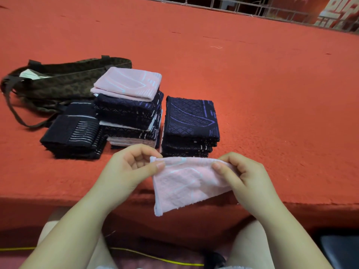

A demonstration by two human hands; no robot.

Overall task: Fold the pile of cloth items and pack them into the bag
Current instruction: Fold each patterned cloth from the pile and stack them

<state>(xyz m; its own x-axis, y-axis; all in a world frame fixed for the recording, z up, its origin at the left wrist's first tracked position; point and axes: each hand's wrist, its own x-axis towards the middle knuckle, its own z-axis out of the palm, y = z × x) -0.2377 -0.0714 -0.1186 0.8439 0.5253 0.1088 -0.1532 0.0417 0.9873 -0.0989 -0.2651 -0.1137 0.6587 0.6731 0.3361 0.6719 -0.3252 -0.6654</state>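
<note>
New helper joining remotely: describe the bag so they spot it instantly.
On the red table, look to its far left, behind the three stacks of folded cloths. The bag lies flat there, dark brown and patterned with long straps, the only unfolded, unstacked item.

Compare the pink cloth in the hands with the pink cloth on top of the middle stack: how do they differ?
The held pink cloth hangs in the air past the table edge, pinched by the left hand and right hand; the stacked pink cloth rests untouched. The held one droops loose and uneven; the stacked one is folded into a flat, neat rectangle. Both are pale pink with light line patterns.
</note>
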